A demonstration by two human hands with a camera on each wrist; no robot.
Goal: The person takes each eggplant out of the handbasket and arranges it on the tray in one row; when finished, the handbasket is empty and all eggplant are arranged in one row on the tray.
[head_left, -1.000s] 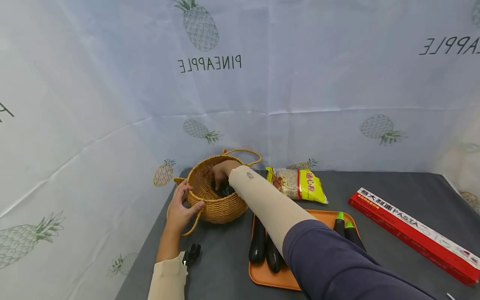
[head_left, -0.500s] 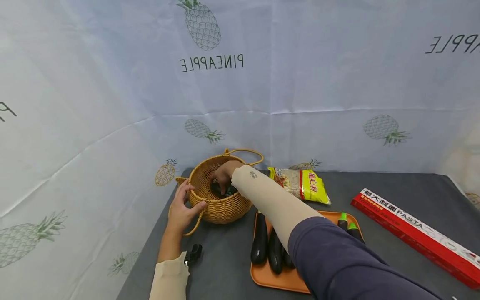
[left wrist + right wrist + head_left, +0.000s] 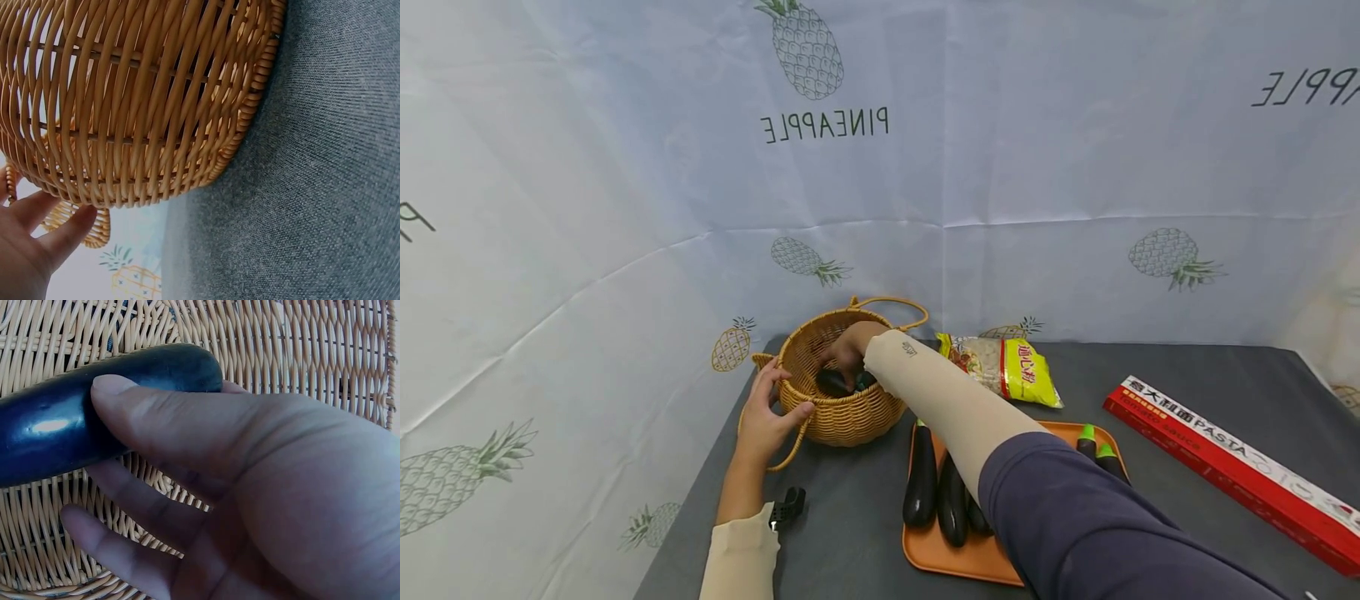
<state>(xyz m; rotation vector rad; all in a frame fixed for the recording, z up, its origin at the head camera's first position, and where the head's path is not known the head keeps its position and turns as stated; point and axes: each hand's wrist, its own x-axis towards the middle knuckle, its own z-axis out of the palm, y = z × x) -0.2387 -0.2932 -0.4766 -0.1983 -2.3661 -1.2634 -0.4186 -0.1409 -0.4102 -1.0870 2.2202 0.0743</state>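
Note:
A dark, glossy eggplant (image 3: 50, 428) lies across my right hand (image 3: 250, 469) inside the round wicker basket (image 3: 847, 423). The thumb presses on its top side; fingers pass beneath it, and two lower ones spread against the weave. In the head view this eggplant (image 3: 832, 383) shows at the basket's bottom, with my right hand (image 3: 850, 346) partly hidden by the sleeve. Outside, my left hand (image 3: 765, 419) touches the basket's left side near a handle, thumb and fingers spread. The left wrist view shows fingertips of the left hand (image 3: 31, 240) against the basket wall (image 3: 137, 106).
On the dark table (image 3: 842, 508), an orange tray (image 3: 940, 565) holds several eggplants (image 3: 952, 504), partly under the right arm. Behind it lies a yellow bag of dry food (image 3: 1000, 369). A long red pasta box (image 3: 1225, 467) sits at right. A pineapple-print curtain (image 3: 1037, 167) hangs behind.
Inside the basket, my right hand has shifted slightly and the eggplant shows more plainly. My left hand stays at the basket's side. The view has turned slightly.

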